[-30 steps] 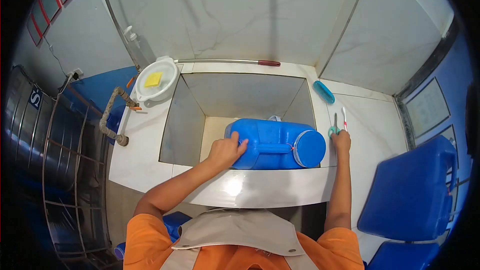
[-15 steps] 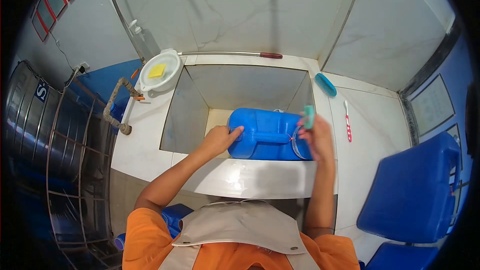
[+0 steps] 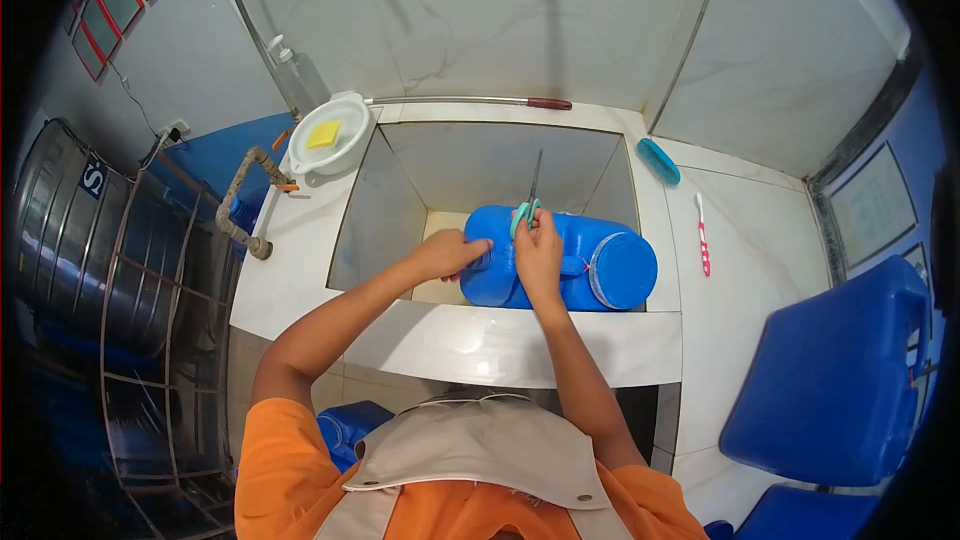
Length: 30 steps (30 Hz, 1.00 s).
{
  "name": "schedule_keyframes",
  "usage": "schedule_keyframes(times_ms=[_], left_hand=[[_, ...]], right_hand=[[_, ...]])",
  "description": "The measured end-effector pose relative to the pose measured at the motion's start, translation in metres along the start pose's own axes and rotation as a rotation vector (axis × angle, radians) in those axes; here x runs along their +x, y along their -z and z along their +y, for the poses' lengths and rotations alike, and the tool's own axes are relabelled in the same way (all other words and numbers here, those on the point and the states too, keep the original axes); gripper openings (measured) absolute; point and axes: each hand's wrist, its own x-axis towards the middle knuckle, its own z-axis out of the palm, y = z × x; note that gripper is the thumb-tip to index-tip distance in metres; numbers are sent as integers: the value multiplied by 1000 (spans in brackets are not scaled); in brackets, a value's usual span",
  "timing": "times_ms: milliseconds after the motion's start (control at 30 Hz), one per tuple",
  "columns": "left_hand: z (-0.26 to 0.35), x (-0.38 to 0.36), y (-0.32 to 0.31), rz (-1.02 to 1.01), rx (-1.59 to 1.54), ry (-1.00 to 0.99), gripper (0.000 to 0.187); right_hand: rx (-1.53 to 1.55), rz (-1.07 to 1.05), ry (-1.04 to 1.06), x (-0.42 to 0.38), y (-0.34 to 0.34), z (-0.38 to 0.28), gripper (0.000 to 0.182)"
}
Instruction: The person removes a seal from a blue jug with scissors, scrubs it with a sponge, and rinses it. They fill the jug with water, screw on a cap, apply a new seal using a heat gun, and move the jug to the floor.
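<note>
In the head view, one right hand point(image 3: 532, 224) is clamped on one pair of scissors point(image 3: 535, 185), hiding part of one blue jug point(image 3: 490, 285) in the sink point(image 3: 385, 205). One left hand point(image 3: 447, 254) touches its nine-o'clock end; clamped or not, I cannot tell. One toothbrush point(image 3: 704, 235) lies at three.

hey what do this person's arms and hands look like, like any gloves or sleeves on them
Short orange sleeves on both arms. The left hand and right hand are bare, with no gloves. No watch or bracelet shows at either wrist; any rings would be too small to tell.
</note>
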Motion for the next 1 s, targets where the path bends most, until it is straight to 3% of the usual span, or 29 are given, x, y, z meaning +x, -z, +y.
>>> schedule_keyframes(times_ms=[67,100,167,200,267,400,467,500,567,600,667,800,867,900,967,1000], left_hand=[[-5,5,-1,-356,-556,463,60],[-1,2,1,-358,-550,459,60],[11,-13,4,-29,-198,230,54],[9,-14,-2,-34,-193,228,54],[2,-16,-15,320,385,-625,47],[1,-13,-8,165,333,-523,43],[-5,-6,-16,239,-64,-341,36],[-1,-4,-11,244,-68,-347,36],[6,-1,-1,-230,-768,328,31],[3,1,-2,-232,-772,323,31],[-4,0,-4,-386,-1117,469,29],[-5,-16,-6,-365,-1336,459,34],[-1,-32,7,-74,-1565,254,29],[-5,-36,13,-76,-1562,259,29],[-20,-42,29,119,-1627,143,22],[-36,-43,32,84,-1686,109,21]], right_hand=[[6,92,115,-4,-3,-2,21],[8,99,115,-3,-2,-1,21],[-13,97,93,-2,-3,0,22],[-11,101,89,-2,-3,-1,22],[8,102,104,-2,-5,-2,21],[-99,141,124,-4,-9,-3,22],[-109,177,137,-4,-10,-2,22],[-115,180,142,-3,-10,-4,22],[-146,199,150,-5,-11,-5,22],[-151,200,151,-4,-11,-4,22],[-109,217,155,-5,-13,-2,22],[-100,277,190,-5,-13,-4,22],[-68,237,136,-7,-13,-5,18],[-66,237,131,-10,-11,-8,18],[257,69,24,-12,-7,-17,15],[284,63,125,-15,-14,-6,13]])
